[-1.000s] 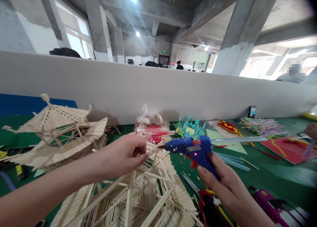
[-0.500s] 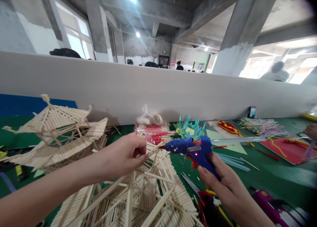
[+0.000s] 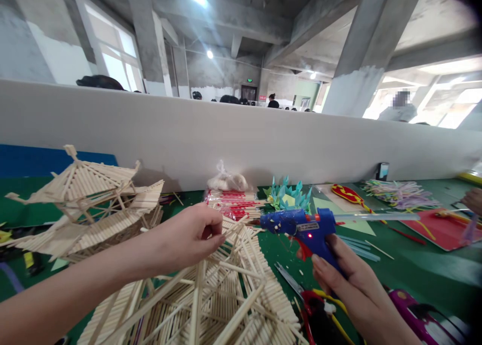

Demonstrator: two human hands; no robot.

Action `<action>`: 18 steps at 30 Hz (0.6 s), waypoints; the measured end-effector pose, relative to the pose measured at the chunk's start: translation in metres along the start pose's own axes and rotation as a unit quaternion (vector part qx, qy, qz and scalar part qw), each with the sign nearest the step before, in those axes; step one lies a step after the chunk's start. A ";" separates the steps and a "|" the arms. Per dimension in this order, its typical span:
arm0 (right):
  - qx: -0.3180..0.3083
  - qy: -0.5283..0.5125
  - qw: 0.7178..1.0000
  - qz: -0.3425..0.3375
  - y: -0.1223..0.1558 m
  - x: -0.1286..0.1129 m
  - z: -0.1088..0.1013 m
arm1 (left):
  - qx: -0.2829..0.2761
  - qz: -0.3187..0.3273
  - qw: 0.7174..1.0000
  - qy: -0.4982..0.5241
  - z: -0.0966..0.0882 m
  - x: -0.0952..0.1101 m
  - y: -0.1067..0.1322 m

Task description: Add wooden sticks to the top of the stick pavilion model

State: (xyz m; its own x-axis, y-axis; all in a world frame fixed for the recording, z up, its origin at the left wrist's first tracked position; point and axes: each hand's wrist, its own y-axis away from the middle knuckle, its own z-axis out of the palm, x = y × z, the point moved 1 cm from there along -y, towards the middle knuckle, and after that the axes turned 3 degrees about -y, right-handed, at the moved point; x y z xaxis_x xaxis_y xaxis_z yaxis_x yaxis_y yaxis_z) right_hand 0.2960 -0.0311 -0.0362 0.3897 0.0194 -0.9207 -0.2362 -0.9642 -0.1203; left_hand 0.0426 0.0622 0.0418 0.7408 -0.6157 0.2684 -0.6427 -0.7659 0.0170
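Note:
My right hand (image 3: 346,279) grips a blue hot glue gun (image 3: 297,227), its red light lit and a clear glue stick (image 3: 376,217) poking out the back. The nozzle points left, a short way from the wooden sticks. Fingers closed in a pinch, my left hand (image 3: 199,232) holds a thin wooden stick (image 3: 235,230) over the upper part of a wooden stick model (image 3: 211,300). That model, built from many pale sticks, fills the lower middle of the view. The far end of the held stick is hard to separate from the sticks around it.
A finished-looking stick pavilion (image 3: 94,194) stands left. Behind lie packaged sticks (image 3: 235,204) and a teal paper flower (image 3: 289,194). Pliers (image 3: 293,282) and a purple device (image 3: 417,317) lie right. A white partition (image 3: 181,134) runs behind the table. Another person's hand (image 3: 472,200) shows far right.
My right hand has drawn the glue gun a little to the right, so its nozzle is farther from my left fingers. The left hand stays in place.

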 end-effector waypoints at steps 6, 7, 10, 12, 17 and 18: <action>-0.013 -0.051 0.998 -0.029 -0.002 -0.003 -0.004 | 0.008 -0.002 1.000 -0.012 0.000 0.001 0.000; -0.022 -0.062 0.997 -0.033 -0.002 -0.004 -0.004 | 0.011 -0.001 1.000 -0.017 0.000 0.001 0.000; -0.037 -0.083 0.995 -0.038 -0.003 -0.005 -0.005 | 0.021 0.006 0.999 -0.027 0.002 0.000 0.000; -0.033 -0.090 0.995 -0.033 -0.002 -0.005 -0.004 | 0.028 0.010 0.999 -0.030 0.003 -0.001 0.000; -0.042 -0.111 0.993 -0.014 0.001 -0.003 -0.004 | 0.051 0.024 0.998 -0.027 0.006 -0.002 0.001; -0.042 -0.117 0.992 -0.009 0.001 -0.003 -0.004 | 0.055 0.029 0.998 -0.027 0.007 -0.002 0.001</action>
State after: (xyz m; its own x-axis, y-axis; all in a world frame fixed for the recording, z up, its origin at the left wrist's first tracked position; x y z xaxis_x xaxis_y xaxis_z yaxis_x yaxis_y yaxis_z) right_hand 0.2977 -0.0335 -0.0324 0.1742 0.0882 -0.9808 -0.1529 -0.9815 -0.1154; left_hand 0.0416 0.0613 0.0349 0.7142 -0.6665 0.2136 -0.6620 -0.7424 -0.1029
